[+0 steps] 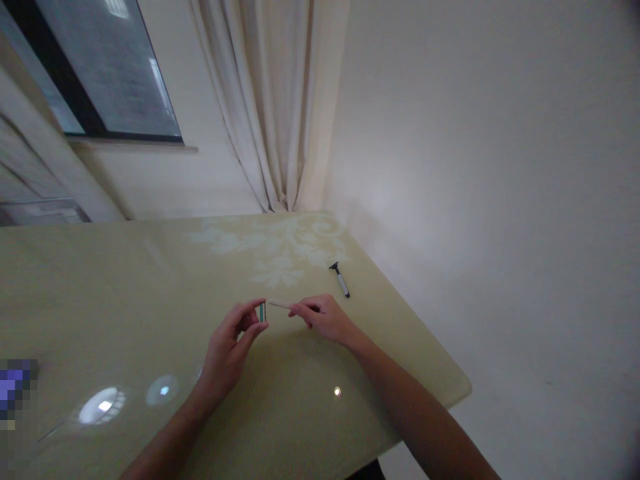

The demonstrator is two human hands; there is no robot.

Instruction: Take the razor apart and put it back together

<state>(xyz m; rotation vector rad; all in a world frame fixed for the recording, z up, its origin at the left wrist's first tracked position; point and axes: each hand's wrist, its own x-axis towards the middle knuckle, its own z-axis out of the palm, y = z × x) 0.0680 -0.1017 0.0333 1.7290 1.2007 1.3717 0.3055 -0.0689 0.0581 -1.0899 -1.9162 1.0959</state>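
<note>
My left hand (pixel 234 340) is closed in a pinch above the table. Between its thumb and forefinger, a small green and dark piece that looks like a razor cartridge (pixel 263 312) stands on end. To the right, my right hand (pixel 323 317) is closed around a thin pale stick (pixel 280 304). The stick's free tip points left and is close to the upper part of the cartridge; I cannot tell whether they touch. Beyond my right hand a razor (pixel 341 280) with a grey and black handle lies on the table, its dark head at the far end.
The yellowish glossy table (pixel 125 287) has a pale floral pattern near its far corner. A wall (pixel 475 167) runs along its right side. A curtain (pixel 270 100) hangs behind, with a window (pixel 115 67) at upper left. A blurred purple item (pixel 13 387) is at the left edge.
</note>
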